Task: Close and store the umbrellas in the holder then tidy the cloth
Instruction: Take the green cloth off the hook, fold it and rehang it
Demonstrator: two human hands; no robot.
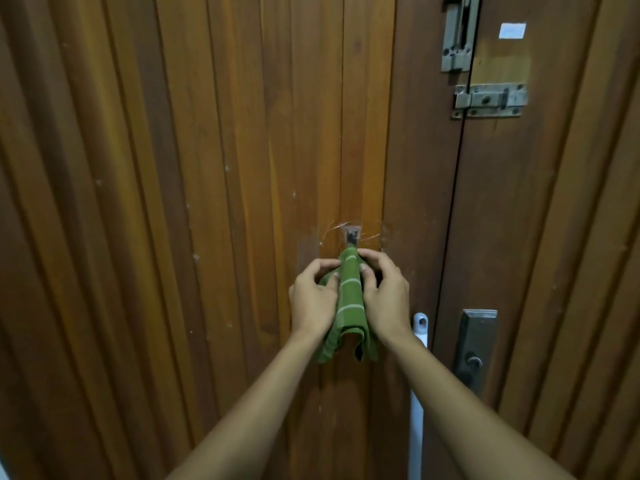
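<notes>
Head view showed the green cloth (349,299) hanging from a small hook (352,236) on the wooden door (207,202); the left hand (313,299) and right hand (386,296) both pinched it near the top (no umbrellas or holder were visible); to do it well, I think both sides should be pulled down evenly, gently, so the glued hook stays on.

head: worn camera, single view | faces wooden door (214,202) head-on, close, arm's reach | both hands at 6 o'clock | latches at 1 o'clock
</notes>
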